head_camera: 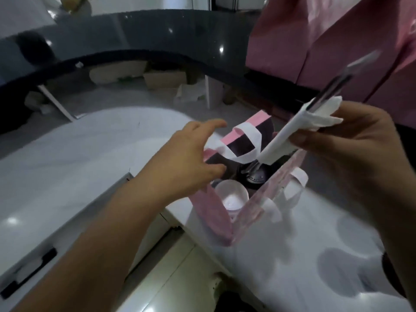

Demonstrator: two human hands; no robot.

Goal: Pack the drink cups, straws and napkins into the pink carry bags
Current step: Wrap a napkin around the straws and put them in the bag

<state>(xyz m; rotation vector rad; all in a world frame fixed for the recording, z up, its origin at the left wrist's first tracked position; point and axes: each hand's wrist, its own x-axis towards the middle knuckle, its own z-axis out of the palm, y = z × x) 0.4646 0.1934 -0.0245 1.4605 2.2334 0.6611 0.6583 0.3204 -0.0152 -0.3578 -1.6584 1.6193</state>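
1. The pink carry bag (253,212) stands open on the corner of a white table (292,248), in the middle of the view, its mouth spread wide.
2. The bag has 2 white handles: the far handle (246,140) arches over the opening, and the near handle (293,190) hangs down outside the front wall.
3. 2 cups sit side by side in the bag: a clear domed-lid cup (231,194) nearer the camera and a dark cup (255,177) behind it.
4. The right hand (351,140), above and to the right of the bag, has its fingers curled round a folded white napkin (301,131) with the straws (331,88) bundled in it.
5. The bundle is tilted, its top towards the upper right. Its lower end dips into the bag's mouth just above the dark cup.
6. The left hand (191,158) is at the bag's left rim with its fingers spread and relaxed, holding nothing. I cannot tell whether it touches the rim.
7. More pink bags (326,41) stand at the upper right, well apart from the open one.
8. A dark curved counter (135,39) runs across the back, with a cardboard box (165,79) below it.
9. To the left lies a second white counter (56,167), with a black marker (29,272) on its near edge.
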